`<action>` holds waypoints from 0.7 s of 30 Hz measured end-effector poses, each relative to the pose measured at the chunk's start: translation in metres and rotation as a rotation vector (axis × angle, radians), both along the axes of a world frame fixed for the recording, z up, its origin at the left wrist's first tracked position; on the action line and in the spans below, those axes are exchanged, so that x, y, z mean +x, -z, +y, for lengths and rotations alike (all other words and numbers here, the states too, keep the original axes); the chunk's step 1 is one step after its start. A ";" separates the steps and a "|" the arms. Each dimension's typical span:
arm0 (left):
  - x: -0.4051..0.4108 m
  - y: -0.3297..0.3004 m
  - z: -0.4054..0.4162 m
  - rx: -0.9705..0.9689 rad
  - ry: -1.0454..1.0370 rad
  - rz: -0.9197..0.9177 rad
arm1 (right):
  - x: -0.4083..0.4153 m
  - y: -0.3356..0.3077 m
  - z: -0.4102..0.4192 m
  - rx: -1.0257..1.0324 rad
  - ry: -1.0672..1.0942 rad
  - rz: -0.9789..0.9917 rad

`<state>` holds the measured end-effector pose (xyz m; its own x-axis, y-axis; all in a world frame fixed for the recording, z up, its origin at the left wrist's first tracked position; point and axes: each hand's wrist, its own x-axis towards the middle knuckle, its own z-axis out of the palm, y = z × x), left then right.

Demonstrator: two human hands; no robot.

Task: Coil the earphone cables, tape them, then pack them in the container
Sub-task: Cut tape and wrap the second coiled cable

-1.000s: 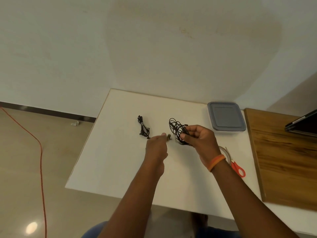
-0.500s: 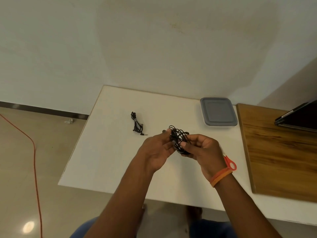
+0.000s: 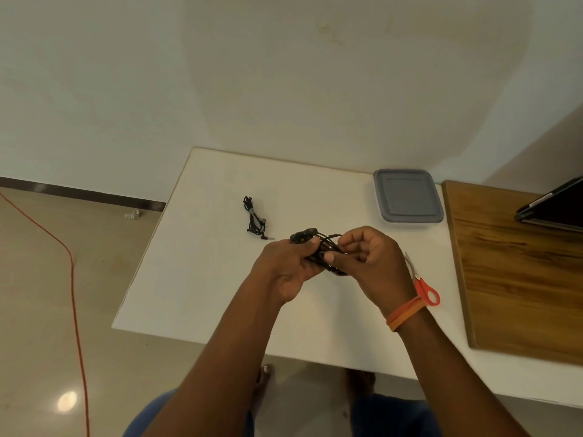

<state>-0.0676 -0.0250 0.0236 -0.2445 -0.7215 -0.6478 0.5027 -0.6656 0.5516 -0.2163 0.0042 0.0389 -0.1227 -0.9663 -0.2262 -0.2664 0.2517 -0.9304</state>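
Head view
Landmark: white surface [image 3: 202, 279], seen from above, with a pale wall behind it.
Left hand [image 3: 284, 272]: above the middle of the surface, fingers curled round the left side of a bundle of black earphone cable [image 3: 325, 257]; two earbuds stick out past the fingertips.
Right hand [image 3: 366, 260]: just beside the left hand, thumb and fingers pinching the right side of the same bundle; an orange wristband [image 3: 405, 313] circles the wrist.
Earphone cable in hand: held off the surface between both hands, loops bunched loosely; I cannot tell if any tape is on it.
Second earphone cable [image 3: 255, 219]: lies coiled on the surface, toward the far edge and left of the hands, apart from them.
Container [image 3: 408, 200]: grey lid on, at the far right corner of the surface.
Scissors [image 3: 426, 290]: orange handles, on the surface's right side, partly hidden behind the right wrist.
Wooden board [image 3: 517, 266]: adjoins the surface's right edge and carries a dark device [image 3: 555, 205].
Red cord [image 3: 71, 266]: runs along the floor left of the surface.
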 end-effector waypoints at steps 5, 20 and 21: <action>-0.002 -0.001 -0.002 -0.048 -0.032 0.020 | -0.010 -0.007 -0.006 0.306 0.292 -0.515; -0.002 -0.001 0.001 -0.116 0.049 -0.099 | -0.015 -0.007 -0.011 0.467 0.204 -0.511; -0.003 -0.001 0.001 -0.118 0.054 -0.106 | -0.016 -0.007 -0.012 0.455 0.212 -0.501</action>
<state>-0.0704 -0.0242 0.0251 -0.2198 -0.7818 -0.5835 0.4031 -0.6175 0.6754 -0.2328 -0.0076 0.0456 -0.0734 -0.7292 -0.6804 0.2638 0.6437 -0.7184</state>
